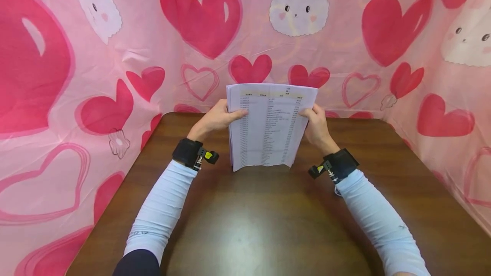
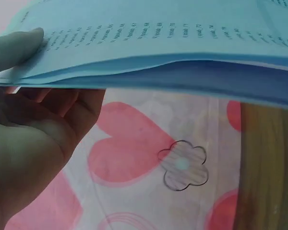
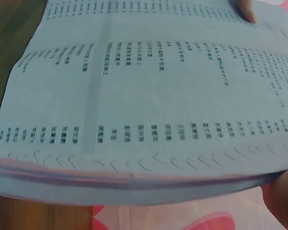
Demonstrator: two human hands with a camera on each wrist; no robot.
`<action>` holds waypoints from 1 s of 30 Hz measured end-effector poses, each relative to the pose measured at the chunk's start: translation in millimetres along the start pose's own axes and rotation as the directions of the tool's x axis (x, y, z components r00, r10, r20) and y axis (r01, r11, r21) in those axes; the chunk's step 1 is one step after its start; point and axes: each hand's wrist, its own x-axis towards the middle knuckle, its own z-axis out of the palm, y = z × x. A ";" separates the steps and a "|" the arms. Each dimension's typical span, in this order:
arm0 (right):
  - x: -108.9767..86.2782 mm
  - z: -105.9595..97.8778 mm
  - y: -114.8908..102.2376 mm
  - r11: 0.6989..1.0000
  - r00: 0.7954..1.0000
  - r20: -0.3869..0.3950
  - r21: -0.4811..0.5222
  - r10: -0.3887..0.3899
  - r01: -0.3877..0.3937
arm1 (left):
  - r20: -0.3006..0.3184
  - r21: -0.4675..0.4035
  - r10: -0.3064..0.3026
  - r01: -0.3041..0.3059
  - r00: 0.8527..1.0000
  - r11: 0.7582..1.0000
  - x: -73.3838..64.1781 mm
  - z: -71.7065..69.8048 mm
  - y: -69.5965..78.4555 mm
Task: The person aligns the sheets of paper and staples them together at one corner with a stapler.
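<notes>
A stack of printed paper sheets [image 1: 264, 135] stands upright over the far half of the table, its text side facing me. My left hand [image 1: 220, 116] pinches its left edge near the top, thumb on the front and fingers behind. On the opposite edge, my right hand [image 1: 316, 125] grips the stack the same way. Several layers show along the edge of the paper [image 2: 149, 52] in the left wrist view. Rows of print and a line of handwritten tick marks run down the top sheet [image 3: 149, 100] in the right wrist view.
The brown wooden table [image 1: 245, 216] spreads under both arms. Behind it and at the sides hangs a pink cloth [image 1: 299, 54] with hearts and rabbits. A black wrist strap with a small camera sits on each wrist, over white sleeves [image 1: 161, 208].
</notes>
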 end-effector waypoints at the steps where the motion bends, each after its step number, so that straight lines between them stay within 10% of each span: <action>1: 0.3 0.6 0.4 1.000 1.000 -0.014 0.001 -0.007 0.007 | 0.005 -0.011 0.000 0.000 1.000 1.000 1.2 0.2 -4.7; 6: -2.0 1.6 9.4 1.000 0.996 -0.087 -0.024 -0.009 0.007 | 0.025 -0.074 -0.031 0.033 0.999 0.997 2.5 4.7 -21.6; 22: -10.1 13.1 19.3 0.996 0.987 -0.161 -0.091 -0.017 0.003 | -0.087 -0.072 -0.006 -0.001 0.996 0.997 -3.4 15.7 -3.1; 30: -6.1 6.8 11.7 0.977 0.999 -0.040 -0.212 0.020 -0.028 | -0.102 -0.063 -0.066 0.060 0.993 0.996 -0.4 9.3 -21.0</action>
